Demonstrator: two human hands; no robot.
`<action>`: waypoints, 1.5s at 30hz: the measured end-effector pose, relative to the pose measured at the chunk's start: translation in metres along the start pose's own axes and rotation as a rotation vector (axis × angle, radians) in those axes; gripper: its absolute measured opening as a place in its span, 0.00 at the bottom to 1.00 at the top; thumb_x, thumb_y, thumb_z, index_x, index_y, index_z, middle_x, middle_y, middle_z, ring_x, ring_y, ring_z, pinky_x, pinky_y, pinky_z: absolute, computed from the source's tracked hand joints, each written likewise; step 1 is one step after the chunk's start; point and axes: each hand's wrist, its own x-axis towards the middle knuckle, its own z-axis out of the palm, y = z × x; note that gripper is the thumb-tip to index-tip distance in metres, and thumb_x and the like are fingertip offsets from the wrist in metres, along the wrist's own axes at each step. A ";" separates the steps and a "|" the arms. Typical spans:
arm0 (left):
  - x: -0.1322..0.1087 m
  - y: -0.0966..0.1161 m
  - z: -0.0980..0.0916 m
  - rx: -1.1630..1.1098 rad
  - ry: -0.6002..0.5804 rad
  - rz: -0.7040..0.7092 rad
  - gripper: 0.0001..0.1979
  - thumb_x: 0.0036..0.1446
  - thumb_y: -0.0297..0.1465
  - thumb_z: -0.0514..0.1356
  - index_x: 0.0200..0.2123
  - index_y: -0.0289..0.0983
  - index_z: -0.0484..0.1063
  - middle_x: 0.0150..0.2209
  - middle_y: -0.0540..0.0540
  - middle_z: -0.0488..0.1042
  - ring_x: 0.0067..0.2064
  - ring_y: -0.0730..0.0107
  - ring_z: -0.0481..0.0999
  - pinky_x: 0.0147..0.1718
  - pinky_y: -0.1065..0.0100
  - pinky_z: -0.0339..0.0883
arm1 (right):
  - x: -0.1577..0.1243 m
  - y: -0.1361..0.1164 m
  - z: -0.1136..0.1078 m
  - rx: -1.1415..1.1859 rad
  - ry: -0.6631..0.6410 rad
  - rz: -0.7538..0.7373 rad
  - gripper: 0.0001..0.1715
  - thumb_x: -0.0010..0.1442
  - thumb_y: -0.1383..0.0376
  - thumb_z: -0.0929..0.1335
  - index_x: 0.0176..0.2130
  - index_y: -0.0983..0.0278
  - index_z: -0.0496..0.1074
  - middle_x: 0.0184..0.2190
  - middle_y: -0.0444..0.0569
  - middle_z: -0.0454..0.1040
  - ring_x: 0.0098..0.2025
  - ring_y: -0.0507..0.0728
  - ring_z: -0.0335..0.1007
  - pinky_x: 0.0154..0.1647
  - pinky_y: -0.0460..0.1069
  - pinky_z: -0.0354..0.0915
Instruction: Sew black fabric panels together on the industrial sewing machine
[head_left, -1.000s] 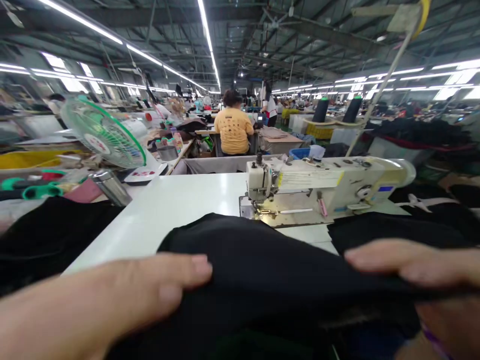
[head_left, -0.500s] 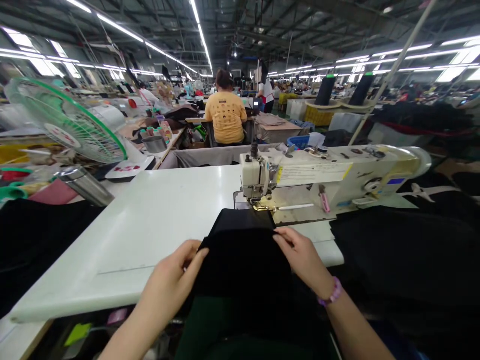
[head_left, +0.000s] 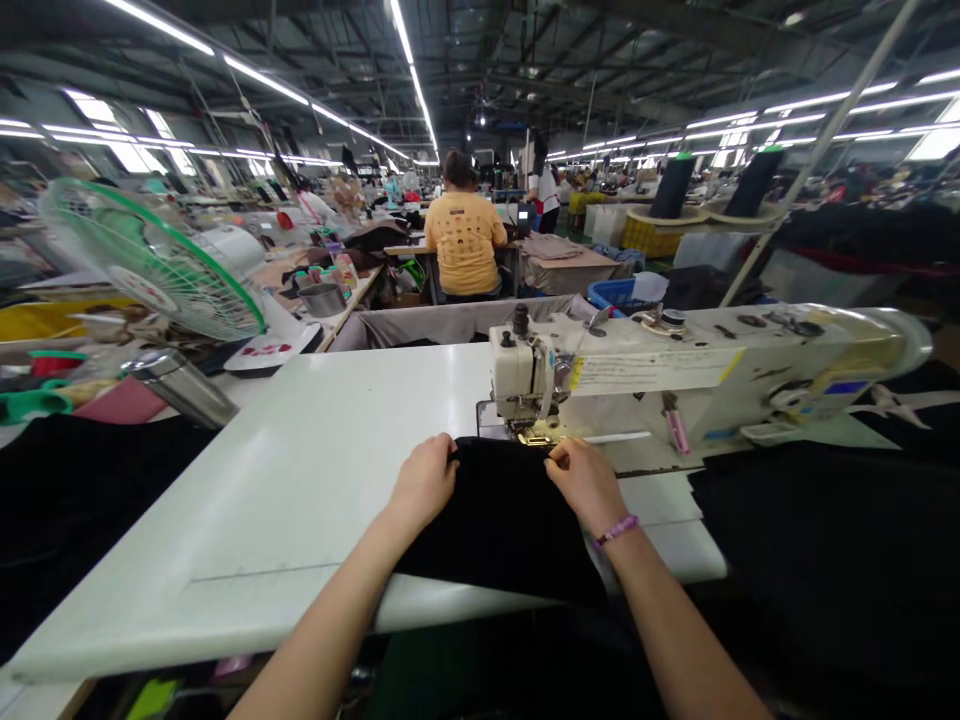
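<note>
A piece of black fabric (head_left: 510,520) lies on the white sewing table (head_left: 337,480) and hangs over its front edge. My left hand (head_left: 427,480) pinches the fabric's far left corner between thumb and fingers. At the far right corner, my right hand (head_left: 585,480), with a purple beaded bracelet above it, grips the edge close to the presser foot (head_left: 534,438). The fabric's far edge lies right in front of the sewing machine (head_left: 525,375); whether it reaches under the foot I cannot tell.
More black fabric (head_left: 810,560) is heaped on the right, and another dark pile (head_left: 90,480) lies at the left. A green-rimmed fan (head_left: 157,260) and a steel flask (head_left: 180,385) stand left of the table. A person in a yellow shirt (head_left: 466,245) sits ahead, back turned.
Both hands have moved forward with the black fabric, toward the machine's needle area. The fabric now lies flatter on the tabletop, and the camera view has shifted slightly.
</note>
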 end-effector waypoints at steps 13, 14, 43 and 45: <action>-0.075 0.006 -0.031 -1.112 -0.009 -0.091 0.10 0.53 0.33 0.67 0.40 0.40 0.82 0.55 0.45 0.75 0.52 0.59 0.75 0.53 0.64 0.65 | -0.049 0.005 -0.042 0.609 0.010 0.342 0.21 0.43 0.52 0.78 0.32 0.63 0.78 0.45 0.54 0.80 0.48 0.63 0.76 0.54 0.56 0.69; -0.076 0.008 -0.034 -1.108 0.000 -0.082 0.09 0.54 0.34 0.68 0.39 0.40 0.83 0.55 0.45 0.75 0.53 0.58 0.75 0.54 0.63 0.64 | -0.049 0.004 -0.043 0.609 0.024 0.360 0.22 0.41 0.52 0.79 0.32 0.63 0.79 0.45 0.53 0.80 0.48 0.64 0.76 0.54 0.56 0.69; -0.074 0.025 -0.044 -1.234 0.272 -0.310 0.13 0.42 0.37 0.74 0.29 0.36 0.80 0.29 0.48 0.80 0.30 0.72 0.76 0.33 0.71 0.69 | -0.049 -0.013 -0.052 0.694 0.151 0.518 0.28 0.35 0.49 0.81 0.34 0.60 0.82 0.39 0.50 0.82 0.47 0.66 0.77 0.55 0.55 0.71; -0.073 0.026 -0.044 -1.209 0.300 -0.283 0.12 0.42 0.36 0.74 0.28 0.36 0.80 0.28 0.49 0.79 0.30 0.73 0.75 0.34 0.72 0.68 | -0.050 -0.012 -0.052 0.691 0.161 0.518 0.27 0.34 0.49 0.81 0.34 0.61 0.82 0.38 0.50 0.82 0.46 0.65 0.77 0.53 0.55 0.72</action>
